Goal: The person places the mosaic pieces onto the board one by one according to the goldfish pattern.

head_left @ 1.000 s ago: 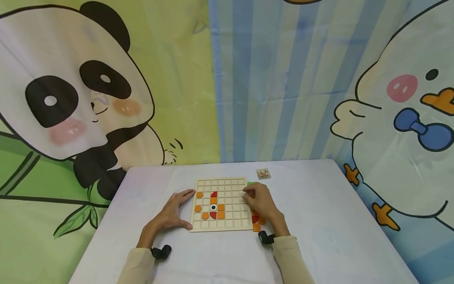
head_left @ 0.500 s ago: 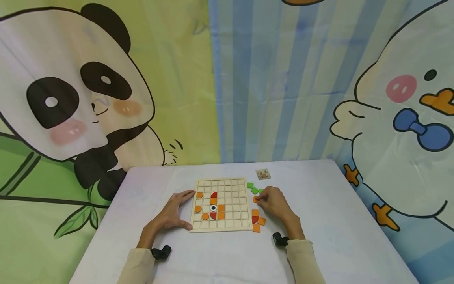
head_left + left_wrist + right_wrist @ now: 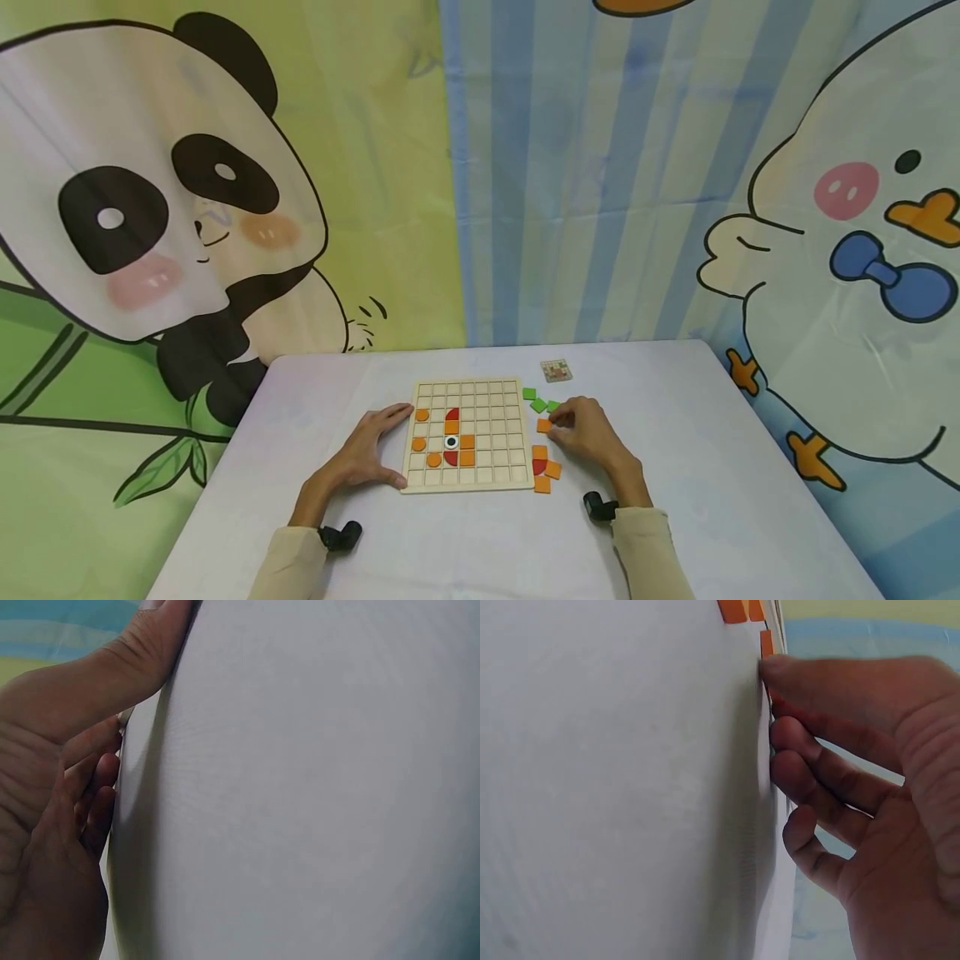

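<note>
Left hand [image 3: 363, 446]: one; thumb and fingers spread, gripping nothing, set at the board's left edge.
Board [image 3: 495, 422]: one, gridded, flat on tabletop [image 3: 645, 408].
Discs [image 3: 418, 444]: three, orange; board's left part.
Eye piece [image 3: 451, 442]: one; board, right of discs.
Red pieces [image 3: 452, 414]: two; eye piece's column.
Green tiles [image 3: 538, 406]: three, loose, by board's upper right edge.
Loose squares [image 3: 553, 470]: three, orange, right of board, low.
Orange tile [image 3: 544, 426]: one, right of board; its edge pinched.
Right hand [image 3: 588, 429]: one; thumb and forefinger pinch that tile.
Handling, as judged: pinch lightly, lift clear of the green tiles; left hand braces the board.
</note>
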Motion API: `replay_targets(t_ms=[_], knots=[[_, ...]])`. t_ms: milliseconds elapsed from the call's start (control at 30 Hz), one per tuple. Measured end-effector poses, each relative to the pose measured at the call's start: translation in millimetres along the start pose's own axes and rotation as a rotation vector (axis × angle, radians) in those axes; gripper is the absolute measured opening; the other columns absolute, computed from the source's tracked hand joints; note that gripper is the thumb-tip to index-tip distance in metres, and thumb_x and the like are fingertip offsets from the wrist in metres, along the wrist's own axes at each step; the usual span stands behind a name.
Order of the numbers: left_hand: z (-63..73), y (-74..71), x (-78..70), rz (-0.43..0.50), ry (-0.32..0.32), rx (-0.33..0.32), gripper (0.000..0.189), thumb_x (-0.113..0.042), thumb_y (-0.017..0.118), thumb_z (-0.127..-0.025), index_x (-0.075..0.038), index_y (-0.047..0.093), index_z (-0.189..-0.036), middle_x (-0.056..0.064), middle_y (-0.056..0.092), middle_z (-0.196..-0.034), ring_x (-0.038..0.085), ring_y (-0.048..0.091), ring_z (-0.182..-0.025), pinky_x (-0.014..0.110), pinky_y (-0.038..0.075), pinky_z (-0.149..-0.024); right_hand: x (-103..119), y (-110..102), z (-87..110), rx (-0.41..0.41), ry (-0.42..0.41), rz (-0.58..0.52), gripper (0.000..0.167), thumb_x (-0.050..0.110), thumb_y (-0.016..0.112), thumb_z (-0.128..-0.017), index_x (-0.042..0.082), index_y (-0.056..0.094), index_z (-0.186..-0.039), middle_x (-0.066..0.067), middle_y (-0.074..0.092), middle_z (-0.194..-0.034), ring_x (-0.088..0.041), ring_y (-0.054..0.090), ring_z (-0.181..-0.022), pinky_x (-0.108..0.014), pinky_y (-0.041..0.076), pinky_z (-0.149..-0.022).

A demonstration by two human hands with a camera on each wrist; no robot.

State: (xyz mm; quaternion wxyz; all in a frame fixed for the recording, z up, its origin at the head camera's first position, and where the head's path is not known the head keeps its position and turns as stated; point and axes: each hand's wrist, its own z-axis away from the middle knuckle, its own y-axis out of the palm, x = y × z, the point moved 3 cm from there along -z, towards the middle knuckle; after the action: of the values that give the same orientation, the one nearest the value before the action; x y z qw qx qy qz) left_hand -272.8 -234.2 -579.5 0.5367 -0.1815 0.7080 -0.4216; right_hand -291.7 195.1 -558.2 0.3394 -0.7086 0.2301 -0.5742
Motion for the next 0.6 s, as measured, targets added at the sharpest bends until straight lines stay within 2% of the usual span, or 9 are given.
replay_targets(t_ms=[133, 300, 500, 600], knots=[[0.4, 0.7, -0.1, 0.0, 0.003, -0.001, 0.134, -0.052, 0.107, -0.057, -0.013, 0.043, -0.168, 0.013, 0.042, -0.175, 0.04, 0.045, -0.146, 0.072, 0.04, -0.121, 6, -2, -0.8, 0.0, -0.025, 0.016, 0.015, 0.011, 0.088, -0.087, 0.007, 0.083, -0.101, 0.0, 0.077, -0.094, -0.014, 0.065, -0.085, -0.034, 0.059, -0.084], [0.0, 0.8, 1.3, -0.004, 0.005, -0.006, 0.133, -0.052, 0.107, -0.058, -0.013, 0.044, -0.168, 0.013, 0.042, -0.175, 0.041, 0.044, -0.147, 0.073, 0.04, -0.121, 23, 0, -6.9, 0.008, -0.115, -0.017, 0.013, 0.01, 0.084, -0.087, 0.007, 0.082, -0.1, 0.0, 0.077, -0.094, -0.013, 0.064, -0.084, -0.032, 0.058, -0.081], [-0.8, 0.6, 1.3, 0.002, -0.004, 0.002, 0.134, -0.051, 0.108, -0.057, -0.014, 0.043, -0.169, 0.012, 0.042, -0.175, 0.04, 0.044, -0.146, 0.073, 0.04, -0.121, 44, 18, -18.4, 0.082, -0.204, -0.063, 0.008, 0.008, 0.082, -0.089, 0.007, 0.08, -0.097, 0.001, 0.076, -0.088, -0.01, 0.066, -0.078, -0.025, 0.059, -0.075], [-1.0, 0.8, 2.0, -0.004, -0.002, 0.001, 0.135, -0.051, 0.108, -0.057, -0.013, 0.043, -0.168, 0.011, 0.042, -0.175, 0.039, 0.045, -0.145, 0.072, 0.041, -0.121, 54, 27, -23.6, 0.09, -0.248, -0.063, 0.007, 0.007, 0.081, -0.09, 0.006, 0.081, -0.097, -0.001, 0.077, -0.089, -0.009, 0.066, -0.078, -0.025, 0.06, -0.075]])
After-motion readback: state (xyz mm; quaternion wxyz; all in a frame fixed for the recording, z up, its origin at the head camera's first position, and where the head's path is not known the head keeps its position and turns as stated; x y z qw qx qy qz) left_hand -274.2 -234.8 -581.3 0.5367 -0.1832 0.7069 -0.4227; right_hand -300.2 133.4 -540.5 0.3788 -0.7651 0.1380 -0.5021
